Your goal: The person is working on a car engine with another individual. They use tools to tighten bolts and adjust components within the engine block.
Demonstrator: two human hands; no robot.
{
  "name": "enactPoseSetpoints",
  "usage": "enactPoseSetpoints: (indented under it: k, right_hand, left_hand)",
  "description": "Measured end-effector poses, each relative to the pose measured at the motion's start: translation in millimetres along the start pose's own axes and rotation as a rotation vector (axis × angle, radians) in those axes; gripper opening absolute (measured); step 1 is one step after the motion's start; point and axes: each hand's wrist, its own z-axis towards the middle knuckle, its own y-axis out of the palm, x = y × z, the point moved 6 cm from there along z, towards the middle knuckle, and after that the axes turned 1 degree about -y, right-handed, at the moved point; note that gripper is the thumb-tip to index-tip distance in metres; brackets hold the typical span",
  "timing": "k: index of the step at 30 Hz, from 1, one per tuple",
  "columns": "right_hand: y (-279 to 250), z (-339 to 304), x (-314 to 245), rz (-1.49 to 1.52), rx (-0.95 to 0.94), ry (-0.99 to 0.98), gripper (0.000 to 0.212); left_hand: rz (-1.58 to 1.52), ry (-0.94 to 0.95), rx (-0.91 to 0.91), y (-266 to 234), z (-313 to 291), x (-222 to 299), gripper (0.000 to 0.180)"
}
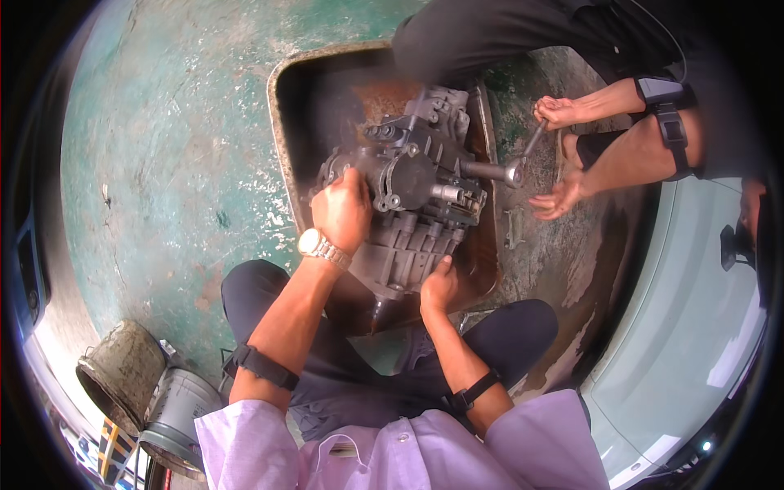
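Observation:
A grey metal gearbox [408,253] lies in a rusty, dark metal tray [282,155]. My left hand [341,214], with a metal-banded watch on its wrist, is closed on the gearbox's left side, its fingertips hidden. Lower down, my right hand [439,287] grips the casing's near right edge, thumb on top and the other fingers out of sight. Across from me, another person's hand [555,112] holds a ratchet wrench [535,140], whose long socket [487,170] meets the gearbox's right side. That person's other hand [557,198] is open below the wrench.
Worn green-painted floor [171,147] surrounds the tray. Two dirty buckets [122,367] [175,408] lie tipped at the lower left. A pale car body [678,310] stands along the right. The other person's dark-trousered leg [482,37] reaches over the tray's far edge.

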Motion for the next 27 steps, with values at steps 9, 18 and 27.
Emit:
enactPoseSetpoints:
  k: [9,18,27]
  right_hand:
    - [2.2,0.3,-7.2,0.01,-0.001,-0.008,0.072]
    - [0.1,-0.1,-3.0,0.003,0.0,0.001,0.075]
    - [-2.9,-3.7,-5.5,-0.029,0.108,-0.064,0.059]
  left_hand:
    - [-0.013,0.011,0.016,0.8,4.6,-2.0,0.01]
    - [-0.023,0.015,0.027,-0.3,1.7,-0.4,0.01]
    - [-0.076,-0.034,-0.007,-2.5,0.6,0.4,0.012]
